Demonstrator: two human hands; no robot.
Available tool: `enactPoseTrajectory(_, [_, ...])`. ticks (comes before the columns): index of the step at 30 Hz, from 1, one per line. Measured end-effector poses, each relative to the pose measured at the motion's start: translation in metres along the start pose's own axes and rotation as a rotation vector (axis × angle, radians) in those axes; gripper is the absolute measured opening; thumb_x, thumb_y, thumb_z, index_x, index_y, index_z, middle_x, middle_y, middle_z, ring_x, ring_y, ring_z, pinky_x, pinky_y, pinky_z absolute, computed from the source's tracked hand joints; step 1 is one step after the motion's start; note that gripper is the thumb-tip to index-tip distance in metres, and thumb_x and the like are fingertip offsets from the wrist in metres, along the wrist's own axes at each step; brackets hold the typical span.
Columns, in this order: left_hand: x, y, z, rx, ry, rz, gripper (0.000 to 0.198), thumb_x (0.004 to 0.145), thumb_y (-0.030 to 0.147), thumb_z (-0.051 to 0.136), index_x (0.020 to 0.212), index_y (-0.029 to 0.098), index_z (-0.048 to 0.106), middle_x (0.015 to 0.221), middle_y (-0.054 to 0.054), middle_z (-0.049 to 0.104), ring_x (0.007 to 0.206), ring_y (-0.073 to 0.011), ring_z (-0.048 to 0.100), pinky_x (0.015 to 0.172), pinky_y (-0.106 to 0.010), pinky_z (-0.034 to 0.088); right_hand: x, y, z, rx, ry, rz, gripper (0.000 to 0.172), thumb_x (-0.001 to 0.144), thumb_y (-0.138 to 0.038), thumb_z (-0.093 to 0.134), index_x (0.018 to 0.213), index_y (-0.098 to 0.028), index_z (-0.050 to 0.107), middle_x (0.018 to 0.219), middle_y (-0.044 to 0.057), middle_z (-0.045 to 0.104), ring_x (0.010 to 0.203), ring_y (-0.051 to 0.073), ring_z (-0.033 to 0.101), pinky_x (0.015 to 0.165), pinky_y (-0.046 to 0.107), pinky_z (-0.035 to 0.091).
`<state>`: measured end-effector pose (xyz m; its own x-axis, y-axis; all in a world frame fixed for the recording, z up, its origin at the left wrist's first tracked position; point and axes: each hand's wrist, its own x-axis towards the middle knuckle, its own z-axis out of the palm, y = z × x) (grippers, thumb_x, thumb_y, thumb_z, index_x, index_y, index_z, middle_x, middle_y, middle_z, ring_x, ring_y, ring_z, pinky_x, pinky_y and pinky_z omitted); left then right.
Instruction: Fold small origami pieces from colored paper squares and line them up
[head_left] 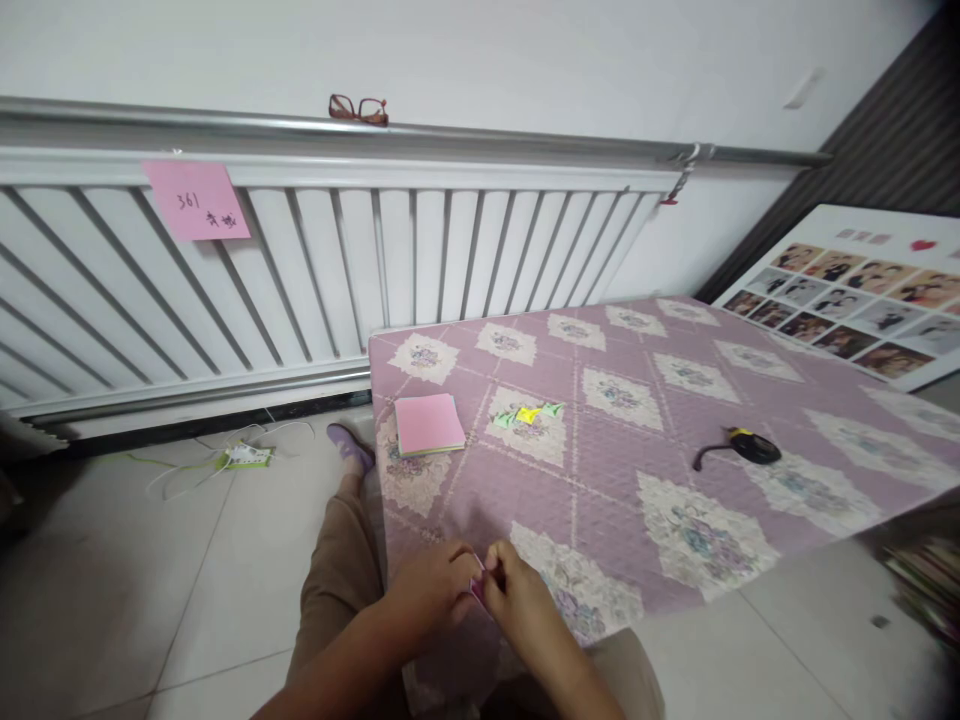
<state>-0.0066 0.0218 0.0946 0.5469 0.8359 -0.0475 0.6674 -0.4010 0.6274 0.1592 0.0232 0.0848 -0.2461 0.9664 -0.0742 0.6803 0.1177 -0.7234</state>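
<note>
Over the near edge of the cloth-covered table, my left hand [442, 580] and my right hand [514, 590] meet, both closed on a small folded piece of pink paper [478, 588]. Most of that paper is hidden by my fingers. Beyond my left hand lies a stack of square coloured paper [429, 424], pink on top. To its right, small folded paper pieces, green and yellow [528, 414], sit in a row on the cloth.
A black and yellow object with a strap [754, 446] lies on the patterned tablecloth [487, 500]. A photo board [847, 290] leans at the right. Glasses [358, 109] rest on the pipe above the radiator [427, 240]. A power strip [246, 456] with cables is on the floor.
</note>
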Motion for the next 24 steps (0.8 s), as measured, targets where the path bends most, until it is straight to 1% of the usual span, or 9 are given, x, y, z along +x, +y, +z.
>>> enactPoseTrajectory(3, [-0.002,-0.001,0.000,-0.012,-0.017,0.043,0.020,0.079,0.017,0.059,0.099,0.022,0.058,0.111,-0.005,0.059,0.098,-0.0208,0.055,0.085,-0.031,0.041,-0.001,-0.001,-0.004,0.031,-0.020,0.002,0.009,0.079,-0.023,0.044,0.074,-0.025,0.037,0.060,-0.004,0.053,0.057,0.015,0.051,0.055,0.024,0.034])
enactPoseTrajectory(6, [-0.004,-0.002,0.001,-0.072,-0.030,0.051,0.016,0.081,0.018,0.059,0.095,0.023,0.062,0.111,-0.003,0.058,0.097,-0.0199,0.056,0.083,-0.029,0.041,-0.002,-0.003,-0.007,0.060,-0.031,0.000,0.008,0.081,-0.022,0.041,0.074,-0.025,0.038,0.059,-0.004,0.053,0.057,0.015,0.052,0.056,0.024,0.035])
enactPoseTrajectory(8, [-0.006,-0.003,0.003,-0.147,-0.005,0.052,0.014,0.082,0.014,0.057,0.089,0.023,0.064,0.107,-0.002,0.059,0.094,-0.0176,0.056,0.082,-0.027,0.041,-0.004,-0.004,-0.008,0.071,-0.057,-0.008,0.009,0.083,-0.021,0.040,0.074,-0.025,0.039,0.060,-0.004,0.054,0.058,0.015,0.052,0.057,0.024,0.035])
enactPoseTrajectory(11, [-0.007,-0.006,0.004,-0.245,0.039,0.072,0.015,0.080,0.010,0.055,0.084,0.021,0.065,0.103,-0.002,0.059,0.091,-0.0154,0.056,0.082,-0.025,0.042,-0.006,-0.008,-0.013,0.045,-0.107,-0.063,0.011,0.083,-0.017,0.038,0.075,-0.024,0.042,0.063,-0.004,0.055,0.060,0.014,0.052,0.059,0.023,0.036])
enactPoseTrajectory(16, [-0.008,-0.006,-0.003,-0.340,0.067,0.095,0.014,0.079,0.008,0.053,0.075,0.018,0.062,0.098,-0.004,0.061,0.088,-0.0145,0.057,0.081,-0.024,0.043,-0.008,-0.016,-0.022,-0.039,-0.236,-0.197,0.019,0.082,-0.011,0.039,0.077,-0.022,0.053,0.076,-0.001,0.061,0.072,0.014,0.056,0.067,0.023,0.038])
enactPoseTrajectory(19, [-0.008,-0.005,-0.011,-0.412,0.092,0.111,0.014,0.077,0.007,0.052,0.069,0.018,0.057,0.091,-0.003,0.062,0.085,-0.0143,0.057,0.079,-0.024,0.043,-0.010,-0.016,-0.024,-0.131,-0.289,-0.246,0.027,0.080,-0.008,0.041,0.088,-0.022,0.062,0.086,0.003,0.063,0.079,0.016,0.058,0.071,0.024,0.039])
enactPoseTrajectory(22, [-0.008,-0.004,-0.015,-0.469,0.109,0.133,0.015,0.076,0.007,0.051,0.067,0.018,0.053,0.085,-0.002,0.062,0.082,-0.0141,0.057,0.076,-0.023,0.041,-0.011,-0.014,-0.021,-0.194,-0.331,-0.269,0.034,0.078,-0.007,0.044,0.101,-0.023,0.063,0.097,0.005,0.063,0.088,0.017,0.058,0.076,0.025,0.040])
enactPoseTrajectory(24, [-0.008,-0.003,-0.016,-0.496,0.102,0.132,0.015,0.076,0.007,0.049,0.066,0.018,0.052,0.083,-0.001,0.062,0.080,-0.0138,0.056,0.075,-0.023,0.041,-0.011,-0.013,-0.018,-0.212,-0.345,-0.265,0.032,0.077,-0.007,0.047,0.101,-0.023,0.062,0.100,0.006,0.062,0.091,0.018,0.058,0.077,0.025,0.040])
